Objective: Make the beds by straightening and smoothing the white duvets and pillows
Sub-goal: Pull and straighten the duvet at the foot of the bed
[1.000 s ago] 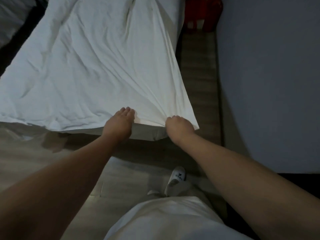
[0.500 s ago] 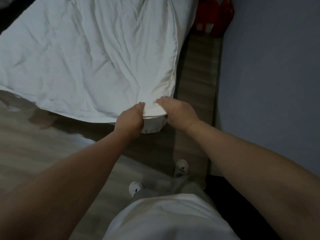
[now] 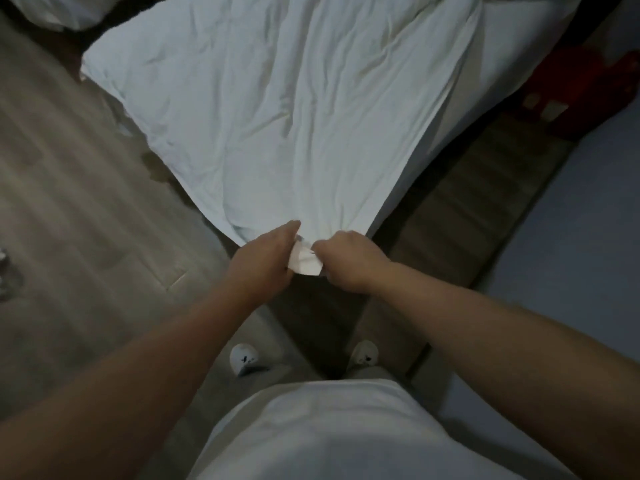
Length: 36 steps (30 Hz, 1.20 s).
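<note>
A white, creased duvet (image 3: 277,109) covers the bed and runs to a point at its near corner. My left hand (image 3: 266,261) and my right hand (image 3: 348,259) meet at that corner, both gripping the bunched white fabric, a small tab of which shows between them. Folds fan out across the duvet from the held corner. The white mattress side (image 3: 485,84) shows along the duvet's right edge. Part of another white bedding piece (image 3: 59,10) lies at the top left.
Wooden floor (image 3: 69,220) spreads to the left. A narrow strip of floor (image 3: 467,216) runs between the bed and the pale wall (image 3: 571,254) on the right. A red object (image 3: 585,95) stands at the far end of that gap. My white shoes are below.
My hands have come together from being apart along the foot edge and now hold the duvet's corner. The view has swung so the bed sits diagonally.
</note>
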Tool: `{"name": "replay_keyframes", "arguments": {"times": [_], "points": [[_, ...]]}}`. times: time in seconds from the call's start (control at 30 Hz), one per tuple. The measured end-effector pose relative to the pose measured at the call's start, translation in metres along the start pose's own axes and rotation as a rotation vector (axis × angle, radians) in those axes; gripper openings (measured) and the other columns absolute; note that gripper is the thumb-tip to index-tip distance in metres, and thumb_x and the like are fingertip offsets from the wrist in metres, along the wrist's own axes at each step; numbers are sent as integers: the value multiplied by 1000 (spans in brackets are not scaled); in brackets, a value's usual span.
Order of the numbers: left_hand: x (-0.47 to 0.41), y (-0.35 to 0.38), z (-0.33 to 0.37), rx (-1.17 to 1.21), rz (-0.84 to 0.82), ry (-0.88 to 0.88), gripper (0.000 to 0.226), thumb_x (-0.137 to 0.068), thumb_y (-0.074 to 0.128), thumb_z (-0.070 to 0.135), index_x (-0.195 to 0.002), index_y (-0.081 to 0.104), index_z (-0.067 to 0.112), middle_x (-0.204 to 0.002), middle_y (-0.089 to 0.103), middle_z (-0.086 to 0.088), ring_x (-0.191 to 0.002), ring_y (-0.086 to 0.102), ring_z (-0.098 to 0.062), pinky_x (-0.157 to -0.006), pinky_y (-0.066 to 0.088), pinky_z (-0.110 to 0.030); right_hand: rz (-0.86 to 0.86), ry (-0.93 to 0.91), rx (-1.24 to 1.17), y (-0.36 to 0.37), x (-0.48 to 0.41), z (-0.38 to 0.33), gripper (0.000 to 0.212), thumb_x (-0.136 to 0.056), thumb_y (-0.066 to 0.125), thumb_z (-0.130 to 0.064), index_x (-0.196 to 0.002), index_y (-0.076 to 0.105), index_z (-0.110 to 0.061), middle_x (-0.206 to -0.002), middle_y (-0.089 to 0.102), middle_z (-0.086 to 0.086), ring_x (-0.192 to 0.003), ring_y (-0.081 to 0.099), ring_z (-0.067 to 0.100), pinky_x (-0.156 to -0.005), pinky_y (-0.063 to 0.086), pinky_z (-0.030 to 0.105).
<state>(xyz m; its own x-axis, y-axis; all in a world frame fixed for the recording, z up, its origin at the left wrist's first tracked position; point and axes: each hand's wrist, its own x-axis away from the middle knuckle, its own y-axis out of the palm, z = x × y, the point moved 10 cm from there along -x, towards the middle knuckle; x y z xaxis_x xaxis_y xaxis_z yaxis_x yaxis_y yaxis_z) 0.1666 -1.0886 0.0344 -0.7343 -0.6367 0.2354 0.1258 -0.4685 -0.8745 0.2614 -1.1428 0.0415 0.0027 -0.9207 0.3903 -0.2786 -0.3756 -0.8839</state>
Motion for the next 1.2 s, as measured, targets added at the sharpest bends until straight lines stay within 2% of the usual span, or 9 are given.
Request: {"name": "replay_keyframes", "arguments": {"times": [0.17,0.33,0.5,0.63,0.73,0.83,0.97,1.13,1.2], "points": [[6,27,2,83,-15,-80,52,-98,58,16,-148,47,15,-143,58,-8,-126,59,-30,-101,50,-45,67,-64,-67,5,-17,41,33,-94,64,-32,-125,62,-19,-120,68,7,-107,64,29,-87,53,41],[6,6,-13,35,34,-9,57,-94,53,12,-150,45,12,-148,54,-12,-129,57,-34,-105,47,-45,9,19,129,1,-65,116,59,-101,46,-9,-158,31,-13,-162,32,10,-150,30,25,-119,31,41],[14,6,-16,-40,69,131,59,-91,40,29,-145,51,9,-140,60,-13,-118,66,-32,-92,55,-43,27,65,160,-19,-86,150,35,-98,46,-8,-133,52,-8,-139,52,18,-130,50,36,-102,47,48],[9,61,-24,-68,-363,-25,77,-94,63,32,-160,24,27,-156,45,-1,-137,49,-23,-108,40,-30,-366,54,346,31,-56,143,11,-97,48,-12,-105,55,-10,-110,61,15,-97,62,33,-75,46,35],[5,102,-3,8,-531,-53,112,-83,72,60,-163,5,20,-167,21,-3,-151,26,-20,-122,24,-27,-377,9,382,26,-52,142,13,-96,51,-17,-84,47,-12,-98,58,13,-82,55,30,-71,41,34],[-35,107,42,75,-286,-81,123,-81,68,69,-161,-9,15,-170,-5,-5,-156,-3,-20,-127,7,-33,-275,-80,393,2,-65,133,11,-94,56,-21,-88,50,-15,-88,53,8,-75,50,26,-69,44,34],[-99,114,83,185,-12,-421,119,-86,68,57,-159,-14,12,-169,-13,-10,-156,-11,-26,-127,0,-38,-145,-156,274,-19,-71,135,14,-92,61,-29,-90,60,-15,-80,59,4,-69,57,22,-65,51,35],[-125,93,91,341,355,-876,68,-103,49,24,-161,15,11,-167,21,-9,-154,20,-23,-125,18,-36,17,-360,164,-33,-71,161,18,-98,50,-32,-94,57,-16,-76,58,4,-66,56,26,-61,49,37],[-123,86,92,313,368,-893,59,-103,46,18,-159,27,14,-162,35,-7,-146,36,-25,-117,30,-37,42,-442,137,-29,-73,180,16,-99,53,-29,-105,61,-16,-88,66,6,-76,63,29,-66,52,39]]}}
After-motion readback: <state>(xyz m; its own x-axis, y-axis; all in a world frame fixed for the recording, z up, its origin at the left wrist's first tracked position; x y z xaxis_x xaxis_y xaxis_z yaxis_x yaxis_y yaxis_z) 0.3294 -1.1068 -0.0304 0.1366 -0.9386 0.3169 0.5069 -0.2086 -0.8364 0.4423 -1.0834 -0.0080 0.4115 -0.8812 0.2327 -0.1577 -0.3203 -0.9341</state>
